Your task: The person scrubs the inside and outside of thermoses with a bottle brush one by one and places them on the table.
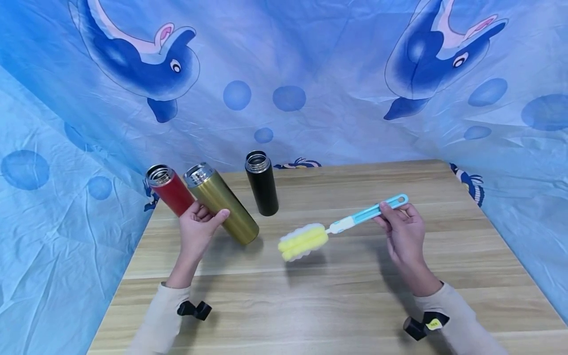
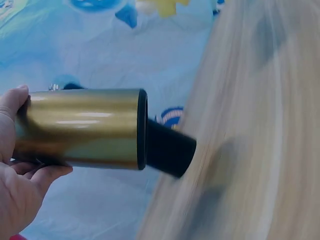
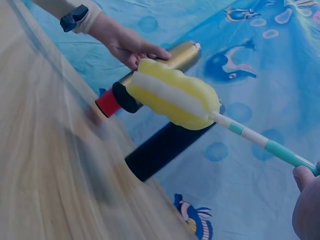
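My left hand (image 1: 196, 231) grips a gold, lidless thermos flask (image 1: 228, 204) near its upper part, thumb across the front. The flask leans with its steel mouth to the upper left, and its black base (image 2: 142, 129) shows in the left wrist view. My right hand (image 1: 406, 234) pinches the turquoise handle of a bottle brush (image 1: 306, 240) between thumb and fingers. The brush's yellow and white sponge head (image 3: 172, 94) points left, held over the table with its shadow below. A red flask (image 1: 172, 192) stands behind my left hand, partly hidden by it.
A black open flask (image 1: 263, 190) stands upright toward the back of the wooden table (image 1: 337, 305). Blue sheeting (image 1: 328, 123) printed with dolphins hangs behind and beside the table. Both wrists carry small black cameras.
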Tool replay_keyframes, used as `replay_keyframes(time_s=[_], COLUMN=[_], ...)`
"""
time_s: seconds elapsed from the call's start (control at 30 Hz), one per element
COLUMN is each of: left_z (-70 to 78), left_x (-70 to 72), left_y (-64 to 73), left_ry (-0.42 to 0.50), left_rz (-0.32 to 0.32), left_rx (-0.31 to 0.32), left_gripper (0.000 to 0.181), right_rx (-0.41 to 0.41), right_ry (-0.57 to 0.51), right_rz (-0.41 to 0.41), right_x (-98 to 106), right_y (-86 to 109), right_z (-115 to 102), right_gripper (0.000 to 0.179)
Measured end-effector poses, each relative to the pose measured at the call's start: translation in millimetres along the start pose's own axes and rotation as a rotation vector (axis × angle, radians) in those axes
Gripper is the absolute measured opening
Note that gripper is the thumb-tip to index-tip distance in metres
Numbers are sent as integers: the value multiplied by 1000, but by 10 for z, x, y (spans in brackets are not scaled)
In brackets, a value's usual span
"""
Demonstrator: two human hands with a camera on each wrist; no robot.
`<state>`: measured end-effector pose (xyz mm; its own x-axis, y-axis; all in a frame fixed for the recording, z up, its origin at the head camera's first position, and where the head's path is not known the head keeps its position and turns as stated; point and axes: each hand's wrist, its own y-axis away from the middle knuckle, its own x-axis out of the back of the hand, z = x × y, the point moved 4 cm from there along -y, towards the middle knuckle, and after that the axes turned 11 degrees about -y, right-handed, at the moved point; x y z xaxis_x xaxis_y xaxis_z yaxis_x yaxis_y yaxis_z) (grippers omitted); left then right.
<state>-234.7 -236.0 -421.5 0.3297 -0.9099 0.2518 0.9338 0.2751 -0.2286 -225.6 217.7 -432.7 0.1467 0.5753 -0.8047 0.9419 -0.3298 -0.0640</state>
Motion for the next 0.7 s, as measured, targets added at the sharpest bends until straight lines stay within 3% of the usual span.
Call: replay_keyframes(time_s=[0.2,0.37,0.7], left_z=[-88,-179,-378], left_x=[82,101,148], left_y=[-167,-270,-433], left_ry=[-76,-79,-157], left_rz=[62,106,131], left_rx=[-36,-43,37], left_gripper=[48,49,69], right_rx=[27,51,93], right_ry=[-2,-38,-37], right_rz=[22,27,81], right_x=[37,44,84], right_y=[-63,-96,-149], right_z=[-106,-197,-311], right_gripper=[15,13,10])
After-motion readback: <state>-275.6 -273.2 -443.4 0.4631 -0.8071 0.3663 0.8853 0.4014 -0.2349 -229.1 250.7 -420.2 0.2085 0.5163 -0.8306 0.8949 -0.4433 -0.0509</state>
